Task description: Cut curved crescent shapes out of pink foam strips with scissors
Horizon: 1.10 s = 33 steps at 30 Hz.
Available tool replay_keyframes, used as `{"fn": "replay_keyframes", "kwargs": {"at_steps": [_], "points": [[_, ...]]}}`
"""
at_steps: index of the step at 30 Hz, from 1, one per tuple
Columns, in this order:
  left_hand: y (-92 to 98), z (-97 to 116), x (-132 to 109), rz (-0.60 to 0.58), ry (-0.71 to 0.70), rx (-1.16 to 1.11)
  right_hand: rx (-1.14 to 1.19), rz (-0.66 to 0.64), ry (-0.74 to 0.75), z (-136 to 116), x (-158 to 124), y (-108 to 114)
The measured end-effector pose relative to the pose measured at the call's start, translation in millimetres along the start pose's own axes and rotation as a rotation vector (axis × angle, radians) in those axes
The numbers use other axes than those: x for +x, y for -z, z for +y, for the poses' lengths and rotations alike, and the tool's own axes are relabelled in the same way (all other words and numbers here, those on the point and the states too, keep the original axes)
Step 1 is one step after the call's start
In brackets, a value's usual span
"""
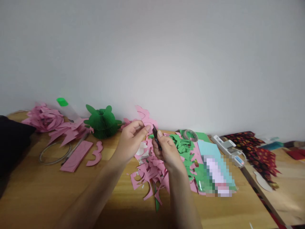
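Note:
My left hand (132,138) pinches a pink paper piece (144,114) with a curvy outline, held up above the table near the wall. My right hand (166,148) is closed around a dark cutting tool (155,132), probably scissors, whose tip points up beside the paper's right edge. Its handles are mostly hidden in my fingers. Under both hands lies a heap of pink paper scraps (153,168), with green cut paper (182,144) to its right.
On the left are a green paper honeycomb figure (103,122), a pink paper pile (44,117), folded pink strips (77,156) and a scalloped pink piece (96,155). Rightward lie blue sheets (209,149), a white power strip (228,149) and patterned dark cloth (257,156).

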<state>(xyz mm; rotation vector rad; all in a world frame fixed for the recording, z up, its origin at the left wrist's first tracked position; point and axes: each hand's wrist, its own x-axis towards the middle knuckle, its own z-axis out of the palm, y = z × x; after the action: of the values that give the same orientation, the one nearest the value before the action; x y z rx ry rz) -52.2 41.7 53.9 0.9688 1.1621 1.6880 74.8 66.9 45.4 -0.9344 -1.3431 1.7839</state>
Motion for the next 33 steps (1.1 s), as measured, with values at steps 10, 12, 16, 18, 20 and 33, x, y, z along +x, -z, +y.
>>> {"fn": "replay_keyframes", "kwargs": {"at_steps": [10, 12, 16, 18, 20, 33], "points": [[0.3, 1.2, -0.6, -0.026, -0.023, 0.03, -0.016, 0.003, 0.013, 1.0, -1.0, 2.8], [0.4, 0.1, -0.8, -0.029, -0.012, 0.02, -0.014, 0.003, 0.017, 0.5, -1.5, 2.6], [0.1, -0.2, -1.2, -0.026, 0.002, 0.001, -0.007, -0.003, 0.015, -0.8, -2.0, 2.0], [-0.5, 0.8, -1.4, -0.019, 0.007, -0.011, -0.01, -0.002, 0.016, -1.5, -1.8, 1.7], [-1.4, 1.8, -1.6, -0.013, 0.015, -0.036, -0.016, -0.001, 0.016, -1.7, -1.5, 1.4], [0.1, 2.6, 0.0, -0.026, 0.021, 0.005, -0.001, -0.02, 0.013, 1.2, -1.0, 3.2]]}}
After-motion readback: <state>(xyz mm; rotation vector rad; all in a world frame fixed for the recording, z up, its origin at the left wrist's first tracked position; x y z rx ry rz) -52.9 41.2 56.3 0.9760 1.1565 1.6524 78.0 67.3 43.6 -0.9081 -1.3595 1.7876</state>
